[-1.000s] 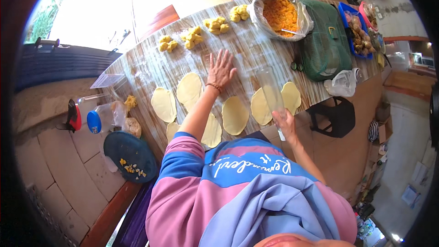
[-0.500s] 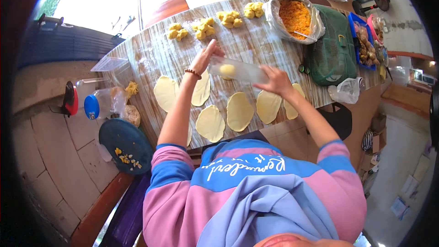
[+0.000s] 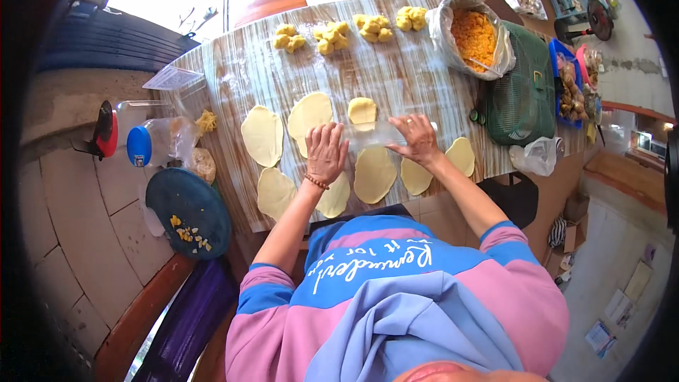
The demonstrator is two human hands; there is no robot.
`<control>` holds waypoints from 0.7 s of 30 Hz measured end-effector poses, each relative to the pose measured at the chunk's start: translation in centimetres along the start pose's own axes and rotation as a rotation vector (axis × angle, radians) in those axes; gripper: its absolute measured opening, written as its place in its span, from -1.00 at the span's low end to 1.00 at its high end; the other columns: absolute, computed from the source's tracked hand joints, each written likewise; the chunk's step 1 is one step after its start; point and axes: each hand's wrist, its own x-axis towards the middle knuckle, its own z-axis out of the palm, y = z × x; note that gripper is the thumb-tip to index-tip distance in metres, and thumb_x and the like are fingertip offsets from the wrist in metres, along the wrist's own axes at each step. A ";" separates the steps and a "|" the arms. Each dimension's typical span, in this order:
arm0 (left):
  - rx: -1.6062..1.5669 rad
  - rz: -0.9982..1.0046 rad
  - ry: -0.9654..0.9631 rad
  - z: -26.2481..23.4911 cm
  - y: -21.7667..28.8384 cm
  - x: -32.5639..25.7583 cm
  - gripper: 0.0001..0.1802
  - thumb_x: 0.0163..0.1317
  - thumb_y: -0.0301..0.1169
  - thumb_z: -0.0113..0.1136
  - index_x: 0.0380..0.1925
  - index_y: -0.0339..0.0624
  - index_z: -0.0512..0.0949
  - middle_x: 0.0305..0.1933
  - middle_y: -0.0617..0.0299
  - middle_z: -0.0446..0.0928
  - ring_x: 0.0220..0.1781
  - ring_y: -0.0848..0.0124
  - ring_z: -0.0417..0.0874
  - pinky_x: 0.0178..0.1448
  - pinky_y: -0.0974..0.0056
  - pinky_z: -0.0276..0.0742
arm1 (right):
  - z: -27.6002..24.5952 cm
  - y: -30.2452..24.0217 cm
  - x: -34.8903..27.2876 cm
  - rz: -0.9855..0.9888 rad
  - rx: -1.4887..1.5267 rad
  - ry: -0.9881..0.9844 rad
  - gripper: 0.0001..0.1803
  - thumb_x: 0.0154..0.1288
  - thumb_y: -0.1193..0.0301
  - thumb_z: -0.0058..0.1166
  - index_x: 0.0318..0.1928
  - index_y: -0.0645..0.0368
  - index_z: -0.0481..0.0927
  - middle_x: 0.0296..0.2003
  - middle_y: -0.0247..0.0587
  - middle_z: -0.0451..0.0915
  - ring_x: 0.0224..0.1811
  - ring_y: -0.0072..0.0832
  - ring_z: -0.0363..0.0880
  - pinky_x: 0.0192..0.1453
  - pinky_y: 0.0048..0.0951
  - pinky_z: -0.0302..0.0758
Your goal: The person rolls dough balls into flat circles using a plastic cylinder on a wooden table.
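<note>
- Two hands, the left hand (image 3: 325, 152) and right hand (image 3: 417, 138), are pressed palm-down on a clear rolling pin (image 3: 378, 132), so weight is spread evenly.
- Just beyond it, a small dough round (image 3: 362, 110) is set on the striped surface (image 3: 233, 78) (flattened discs (image 3: 262, 134) are laid around, apart).

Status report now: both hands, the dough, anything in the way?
Left hand and right hand press a clear rolling pin. Small dough piece lies just beyond the pin. Flat dough rounds close around; nothing blocks.

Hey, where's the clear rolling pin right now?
In the head view, the clear rolling pin lies across mid-table under the left hand and right hand, just below a small dough round.
</note>
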 end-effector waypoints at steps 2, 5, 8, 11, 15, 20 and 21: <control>0.005 0.021 0.015 -0.6 0.6 1.4 -0.56 0.30 -0.21 0.11 0.11 -0.19 0.47 0.13 0.07 0.46 0.27 0.08 0.35 0.41 -0.06 0.11 | -1.2 0.2 0.4 0.016 0.050 0.014 -0.24 0.04 -0.20 0.26 0.13 0.03 0.52 -0.19 -0.28 0.57 -0.12 -0.33 0.53 0.02 -0.22 0.41; 0.101 0.017 0.045 0.8 -1.4 7.0 -0.73 0.32 -0.18 0.06 -0.21 -0.14 0.55 -0.05 0.14 0.50 0.11 0.14 0.42 0.29 -0.06 0.20 | 0.4 3.1 4.3 0.071 0.067 -0.059 -0.21 0.02 -0.34 0.20 0.00 0.05 0.57 -0.27 -0.19 0.62 -0.21 -0.23 0.62 -0.05 -0.15 0.50; 0.168 -0.014 0.074 1.7 -3.9 13.0 -0.66 0.36 -0.14 0.00 -0.40 -0.13 0.60 -0.20 0.11 0.54 -0.04 0.11 0.50 0.18 -0.03 0.31 | 0.6 6.5 10.4 0.197 0.140 -0.336 -0.16 0.00 -0.46 0.11 -0.17 0.13 0.60 -0.35 0.00 0.65 -0.25 -0.09 0.66 -0.14 -0.08 0.55; 0.191 -0.092 -0.073 1.5 -5.8 16.8 -0.58 0.39 -0.10 -0.03 -0.47 -0.12 0.64 -0.33 0.06 0.58 -0.15 0.05 0.56 0.06 0.01 0.43 | 0.1 7.3 13.1 0.300 0.211 -0.554 -0.09 0.00 -0.52 0.00 -0.29 0.19 0.60 -0.39 0.14 0.66 -0.29 0.01 0.67 -0.20 -0.05 0.57; 0.015 -0.221 -0.305 1.1 -5.0 15.7 -0.57 0.43 -0.12 -0.06 -0.43 -0.17 0.62 -0.29 -0.01 0.60 -0.17 0.01 0.59 -0.01 0.02 0.51 | -0.8 5.8 10.6 0.314 0.181 -0.321 -0.20 0.06 -0.44 0.07 -0.33 0.15 0.58 -0.45 0.04 0.65 -0.31 -0.03 0.66 -0.18 -0.07 0.55; 0.051 0.052 -0.065 1.3 -0.3 7.0 -0.74 0.35 -0.24 0.06 -0.15 -0.21 0.51 -0.05 0.06 0.52 0.02 0.08 0.48 0.11 0.07 0.36 | 0.0 2.7 1.7 0.109 -0.022 0.039 -0.21 0.07 -0.33 0.15 0.06 0.05 0.52 -0.16 -0.18 0.56 -0.08 -0.23 0.53 0.03 -0.12 0.39; 0.060 0.070 -0.053 1.0 0.4 4.7 -0.67 0.33 -0.23 0.08 -0.02 -0.20 0.46 0.05 0.04 0.46 0.10 0.05 0.44 0.18 0.03 0.32 | -0.1 1.9 0.7 0.126 -0.059 -0.011 -0.18 0.05 -0.27 0.20 0.17 0.03 0.47 -0.07 -0.21 0.52 0.01 -0.26 0.46 0.10 -0.10 0.32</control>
